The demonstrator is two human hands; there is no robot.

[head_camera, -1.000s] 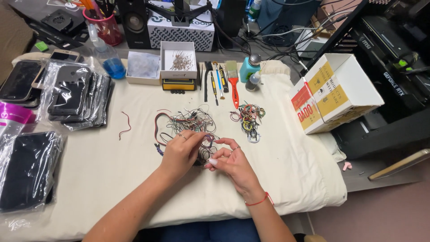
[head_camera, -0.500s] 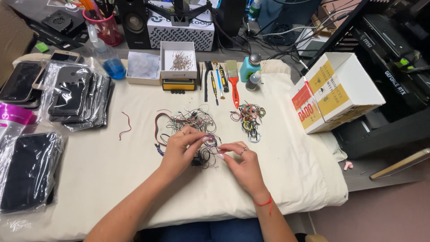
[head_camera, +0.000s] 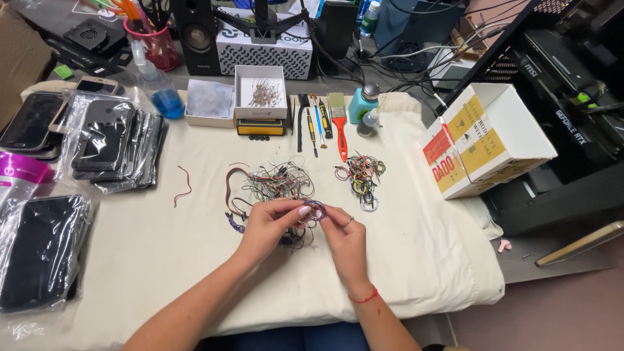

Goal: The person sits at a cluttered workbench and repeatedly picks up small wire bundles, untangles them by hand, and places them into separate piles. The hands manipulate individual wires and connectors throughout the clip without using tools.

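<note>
Left hand [head_camera: 268,224]: fingers curled, pinching a small purple wire loop [head_camera: 314,209].
Right hand [head_camera: 343,235]: fingertips closed on the same loop.
Loop: mid-bench, touching the tangled wire pile [head_camera: 270,185].

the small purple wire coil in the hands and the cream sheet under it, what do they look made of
Small purple wire coil: likely thin plastic-insulated wire, since it bends into a tight glossy loop between the left hand and right hand. Cream sheet: matte woven cloth, judging by its soft wrinkles and draped edge.
</note>
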